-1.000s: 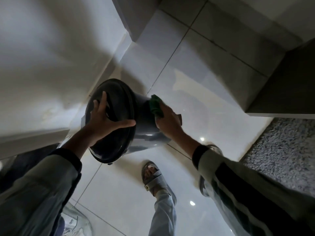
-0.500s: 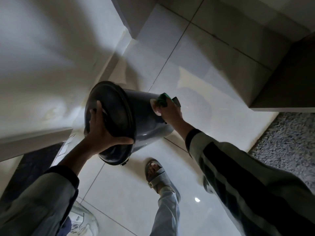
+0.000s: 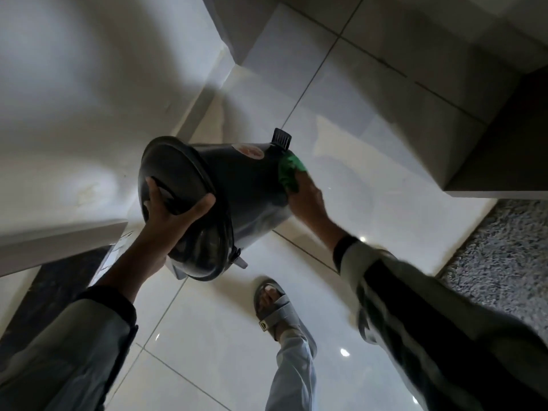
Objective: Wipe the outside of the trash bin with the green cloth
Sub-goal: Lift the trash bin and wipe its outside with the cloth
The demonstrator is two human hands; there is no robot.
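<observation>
- The bin (image 3: 237,191) was up off the floor (image 3: 370,179), tipped on its side, lid (image 3: 175,185) toward the camera and base pointing away.
- Left hand (image 3: 166,215) was spread over the lid, fingers (image 3: 152,188) apart and pressed on it, thumb hooked over the lid's rim. More of a brace than a real clamp.
- Right hand (image 3: 308,203) was at the bin's far end, closed around the cloth (image 3: 290,172) and pushing it against the side wall near the base.
- My guess: the bin is light plastic, stiff enough not to buckle, but glossy, so it could twist out of that one-hand brace. The lid rim looked like the best place to hold.
- The cloth looked soft and bunched; it would cover more opened flat.
- The pedal (image 3: 281,137) stuck out at the bin's base just above the cloth, and the hinge bit (image 3: 238,261) poked out under the lid. Both could snag.
- Room: a wall (image 3: 74,99) sat close on the bin's lid side, with open tile beyond the base and a sandalled foot (image 3: 275,307) on the floor below the bin.
</observation>
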